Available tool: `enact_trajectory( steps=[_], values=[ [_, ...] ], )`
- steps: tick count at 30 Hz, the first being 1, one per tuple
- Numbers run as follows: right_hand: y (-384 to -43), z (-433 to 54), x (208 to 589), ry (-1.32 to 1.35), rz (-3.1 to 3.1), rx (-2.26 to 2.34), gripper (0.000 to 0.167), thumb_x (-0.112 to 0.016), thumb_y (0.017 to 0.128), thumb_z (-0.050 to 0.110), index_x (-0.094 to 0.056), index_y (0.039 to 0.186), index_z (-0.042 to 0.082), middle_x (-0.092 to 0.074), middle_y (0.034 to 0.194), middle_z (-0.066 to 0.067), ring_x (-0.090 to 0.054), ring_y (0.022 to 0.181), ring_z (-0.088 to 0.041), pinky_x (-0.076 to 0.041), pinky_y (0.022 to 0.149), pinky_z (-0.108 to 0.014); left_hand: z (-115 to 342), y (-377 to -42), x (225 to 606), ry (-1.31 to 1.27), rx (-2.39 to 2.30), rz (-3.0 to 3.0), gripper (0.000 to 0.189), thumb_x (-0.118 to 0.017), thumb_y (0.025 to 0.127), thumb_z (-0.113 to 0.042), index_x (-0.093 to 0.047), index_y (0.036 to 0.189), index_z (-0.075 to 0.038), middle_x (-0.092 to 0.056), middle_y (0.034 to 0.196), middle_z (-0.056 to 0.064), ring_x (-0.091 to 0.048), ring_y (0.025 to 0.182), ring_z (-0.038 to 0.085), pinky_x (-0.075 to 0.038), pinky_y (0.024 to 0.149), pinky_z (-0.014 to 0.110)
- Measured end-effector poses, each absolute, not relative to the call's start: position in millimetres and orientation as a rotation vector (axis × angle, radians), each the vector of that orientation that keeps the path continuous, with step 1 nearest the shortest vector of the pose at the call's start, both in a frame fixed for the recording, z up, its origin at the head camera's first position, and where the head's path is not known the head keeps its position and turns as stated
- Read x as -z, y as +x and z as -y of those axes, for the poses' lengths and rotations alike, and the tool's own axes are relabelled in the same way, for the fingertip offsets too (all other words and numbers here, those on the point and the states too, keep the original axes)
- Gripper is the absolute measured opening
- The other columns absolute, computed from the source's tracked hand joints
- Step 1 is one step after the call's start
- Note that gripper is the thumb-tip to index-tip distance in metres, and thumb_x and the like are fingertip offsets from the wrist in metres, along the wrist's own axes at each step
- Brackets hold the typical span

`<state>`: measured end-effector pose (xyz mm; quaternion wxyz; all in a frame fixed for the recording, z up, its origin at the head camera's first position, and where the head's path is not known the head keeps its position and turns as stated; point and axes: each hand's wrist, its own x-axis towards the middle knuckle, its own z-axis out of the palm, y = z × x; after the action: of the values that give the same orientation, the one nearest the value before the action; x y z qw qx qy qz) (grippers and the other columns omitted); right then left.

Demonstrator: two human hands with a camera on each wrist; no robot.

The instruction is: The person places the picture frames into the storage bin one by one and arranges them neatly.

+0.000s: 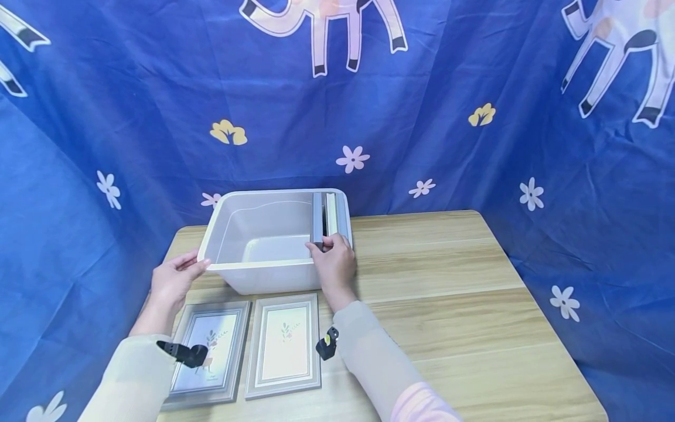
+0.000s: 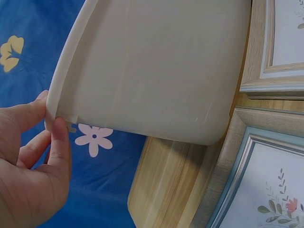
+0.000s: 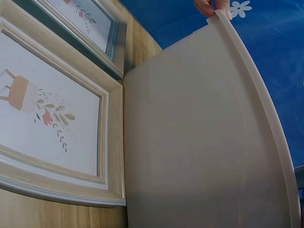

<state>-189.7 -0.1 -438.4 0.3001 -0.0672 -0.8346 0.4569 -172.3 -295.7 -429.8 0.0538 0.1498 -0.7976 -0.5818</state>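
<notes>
A white plastic storage bin [image 1: 274,276] stands on the table. My left hand [image 1: 174,281] pinches the bin's near left rim between thumb and fingers, seen closely in the left wrist view, where the left hand [image 2: 35,161] grips the rim corner. Inside the bin's right end, several picture frames stand on edge, among them a grey-blue picture frame [image 1: 317,214] and a pale one [image 1: 331,212]. My right hand [image 1: 337,266] reaches over the front rim and pinches the near end of the grey-blue frame. The right wrist view does not show the right hand's fingers.
Two picture frames lie face up before the bin: a grey-blue one [image 1: 242,346] at left and a light wood-toned one [image 1: 283,387] beside it. Wooden tabletop [image 1: 464,328] extends to the right. Blue patterned cloth [image 1: 295,129] hangs behind and at both sides.
</notes>
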Motion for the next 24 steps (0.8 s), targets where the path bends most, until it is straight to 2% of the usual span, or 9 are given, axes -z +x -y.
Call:
enact_trajectory(
  steps=[14, 24],
  values=[
    [-192.5, -3.8, 434.7, -0.216, 2.326, -1.179, 0.036, -0.088, 0.064, 0.037, -0.064, 0.077, 0.015, -0.061, 0.072, 0.007, -0.059, 0.064, -0.012, -0.046, 0.056, -0.03, 296.9, -171.4, 430.5, 0.45, 1.766, 2.411, 0.061, -0.07, 0.088, -0.016, -0.044, 0.136, 0.009, -0.054, 0.083, -0.023, -0.056, 0.074, -0.01, -0.049, 0.071, 0.009],
    [-190.2, -7.2, 431.6, -0.215, 2.375, -1.117, 0.036, -0.087, 0.064, 0.039, -0.064, 0.078, 0.015, -0.062, 0.073, 0.006, -0.06, 0.065, -0.017, -0.047, 0.057, -0.033, 296.1, -171.9, 430.3, 0.458, 1.749, 2.426, 0.06, -0.07, 0.088, -0.018, -0.044, 0.136, 0.009, -0.053, 0.087, -0.019, -0.055, 0.077, -0.009, -0.049, 0.071, 0.009]
  ],
)
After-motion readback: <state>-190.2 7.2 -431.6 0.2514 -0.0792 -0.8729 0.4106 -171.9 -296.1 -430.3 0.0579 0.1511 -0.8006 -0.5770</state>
